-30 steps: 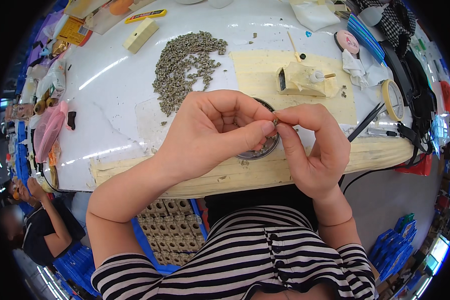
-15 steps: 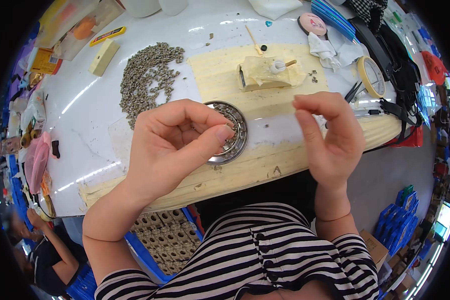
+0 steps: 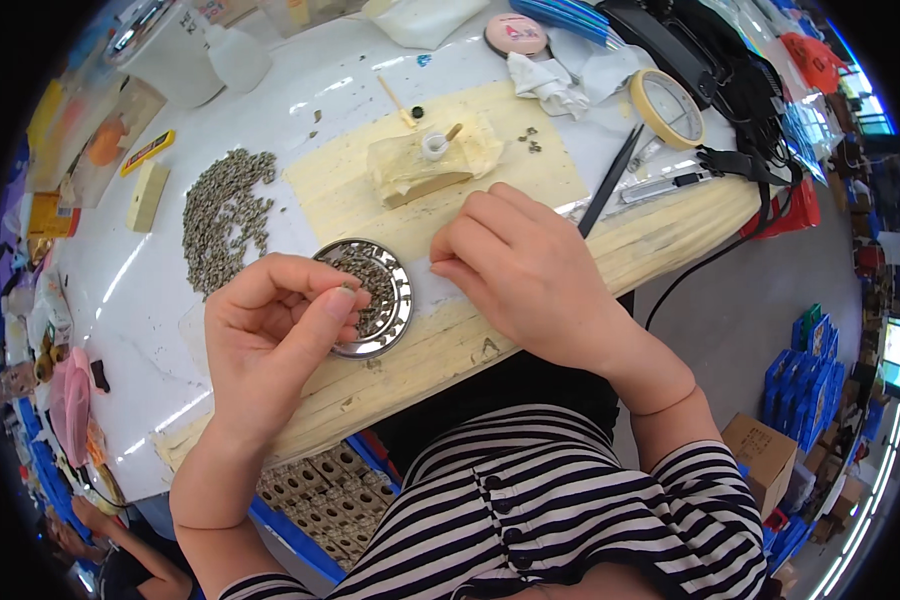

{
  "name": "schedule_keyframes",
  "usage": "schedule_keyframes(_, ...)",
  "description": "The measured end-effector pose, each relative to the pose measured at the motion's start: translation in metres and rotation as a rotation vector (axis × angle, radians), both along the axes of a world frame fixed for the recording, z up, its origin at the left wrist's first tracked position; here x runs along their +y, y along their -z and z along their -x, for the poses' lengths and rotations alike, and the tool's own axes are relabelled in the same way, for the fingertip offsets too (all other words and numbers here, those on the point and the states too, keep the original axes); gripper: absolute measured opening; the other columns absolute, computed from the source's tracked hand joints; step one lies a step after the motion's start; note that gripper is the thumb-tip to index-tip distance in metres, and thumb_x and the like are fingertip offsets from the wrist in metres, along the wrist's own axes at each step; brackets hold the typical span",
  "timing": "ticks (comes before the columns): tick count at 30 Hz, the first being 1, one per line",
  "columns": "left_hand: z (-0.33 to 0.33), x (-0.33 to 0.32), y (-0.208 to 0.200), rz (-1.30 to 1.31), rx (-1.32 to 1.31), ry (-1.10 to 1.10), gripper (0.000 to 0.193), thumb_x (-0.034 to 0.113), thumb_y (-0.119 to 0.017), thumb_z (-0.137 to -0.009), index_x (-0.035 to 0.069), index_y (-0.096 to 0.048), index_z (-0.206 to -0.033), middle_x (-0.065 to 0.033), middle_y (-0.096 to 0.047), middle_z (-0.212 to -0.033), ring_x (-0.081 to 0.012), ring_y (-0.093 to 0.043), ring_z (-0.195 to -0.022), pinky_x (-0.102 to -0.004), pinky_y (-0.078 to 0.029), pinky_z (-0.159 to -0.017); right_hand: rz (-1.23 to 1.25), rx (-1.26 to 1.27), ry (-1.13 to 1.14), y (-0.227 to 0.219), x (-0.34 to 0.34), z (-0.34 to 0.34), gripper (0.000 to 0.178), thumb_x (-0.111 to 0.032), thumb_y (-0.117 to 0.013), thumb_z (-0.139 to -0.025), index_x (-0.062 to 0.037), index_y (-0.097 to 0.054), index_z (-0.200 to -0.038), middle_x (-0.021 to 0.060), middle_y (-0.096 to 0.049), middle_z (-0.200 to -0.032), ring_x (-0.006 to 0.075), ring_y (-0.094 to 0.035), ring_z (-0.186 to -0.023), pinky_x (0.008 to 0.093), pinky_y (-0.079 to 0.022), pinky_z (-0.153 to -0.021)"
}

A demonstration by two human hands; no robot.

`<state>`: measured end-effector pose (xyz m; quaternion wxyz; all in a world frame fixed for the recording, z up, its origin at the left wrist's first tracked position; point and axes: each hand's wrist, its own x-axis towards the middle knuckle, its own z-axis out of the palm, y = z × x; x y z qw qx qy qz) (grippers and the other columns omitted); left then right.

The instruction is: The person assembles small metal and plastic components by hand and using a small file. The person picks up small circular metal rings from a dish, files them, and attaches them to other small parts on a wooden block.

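My left hand (image 3: pixel 260 345) is closed in a pinch, thumb and forefinger pressed round a tiny metal part (image 3: pixel 348 287) that barely shows. Just behind these fingers lies a round metal dish (image 3: pixel 402 305) holding many small metal pieces (image 3: pixel 375 275). To the right of the dish, my right hand (image 3: pixel 530 270) is held palm down with its thumb and fingertips together. Whatever may be between those fingertips is hidden. Past the right hand is a small block wrapped in yellowish tape (image 3: pixel 435 185), with a white cup (image 3: pixel 434 146) and a short stick on it.
A pile of small metal pieces (image 3: pixel 220 220) spreads at the left. Black tweezers (image 3: pixel 610 180), a craft knife (image 3: pixel 660 187) and a tape roll (image 3: pixel 642 92) lie at the right. Below the table edge stands a blue crate (image 3: pixel 305 545) of metal parts. A person (image 3: pixel 130 560) is at lower left.
The view has shifted, so the table contents appear further left. My right hand has turned palm down and moved leftward, closer to the dish. The left hand keeps its pinch.
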<state>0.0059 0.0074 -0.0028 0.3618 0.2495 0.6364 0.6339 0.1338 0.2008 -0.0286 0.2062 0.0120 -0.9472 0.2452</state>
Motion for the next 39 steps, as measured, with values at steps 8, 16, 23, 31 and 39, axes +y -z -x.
schedule_keyframes(8, -0.006, 0.0, 0.0, -0.032, 0.017, -0.022, 0.008, 0.0, -0.064, -0.089, -0.002, -0.064, -0.097, -0.0107, -0.069, -0.089, -0.0088, -0.063, -0.073, -0.0218, -0.053, -0.068, 0.216, 0.098, 0.052, 0.0, -0.009, -0.002, 0.012, -0.001, -0.066, -0.081, -0.0025, -0.056, -0.087, 0.0084, -0.057, -0.081, 0.026, -0.057, -0.073, 0.034, -0.047, -0.064)
schedule_keyframes(16, -0.003, -0.001, 0.003, -0.046, -0.011, -0.019, 0.009, 0.002, -0.064, -0.091, -0.001, -0.063, -0.099, -0.0098, -0.069, -0.09, -0.0083, -0.063, -0.076, -0.0212, -0.053, -0.07, 0.51, 0.189, -0.012, -0.007, -0.017, 0.0, 0.011, 0.001, -0.068, -0.08, -0.0028, -0.066, -0.09, 0.0095, -0.065, -0.077, 0.0261, -0.064, -0.068, 0.0327, -0.051, -0.06)
schedule_keyframes(23, 0.0, -0.001, 0.006, -0.111, -0.052, 0.01, 0.012, 0.006, -0.062, -0.093, -0.002, -0.062, -0.102, -0.0084, -0.069, -0.092, -0.0078, -0.062, -0.08, -0.0212, -0.051, -0.073, 0.655, 0.152, -0.058, -0.015, -0.031, 0.008, 0.015, 0.003, -0.069, -0.078, -0.0029, -0.069, -0.092, 0.0089, -0.069, -0.081, 0.0201, -0.068, -0.074, 0.029, -0.053, -0.062)
schedule_keyframes(31, 0.0, 0.002, 0.005, -0.185, -0.187, 0.023, 0.013, 0.014, -0.061, -0.095, 0.003, -0.059, -0.101, -0.0034, -0.064, -0.092, -0.0082, -0.057, -0.08, -0.0233, -0.047, -0.075, 0.542, 0.214, -0.109, -0.018, -0.031, 0.025, 0.013, 0.004, -0.073, -0.078, -0.0001, -0.069, -0.09, 0.0071, -0.064, -0.08, 0.015, -0.062, -0.068, 0.0252, -0.051, -0.06)
schedule_keyframes(39, 0.004, -0.001, 0.0, -0.107, -0.263, 0.082, 0.016, 0.017, -0.065, -0.094, 0.003, -0.061, -0.099, -0.0021, -0.063, -0.088, -0.0077, -0.056, -0.078, -0.0222, -0.046, -0.073, 0.522, 0.237, -0.094, -0.016, -0.032, 0.026, 0.014, 0.006, -0.074, -0.075, 0.0011, -0.068, -0.086, 0.0075, -0.061, -0.081, 0.015, -0.06, -0.067, 0.0252, -0.05, -0.06)
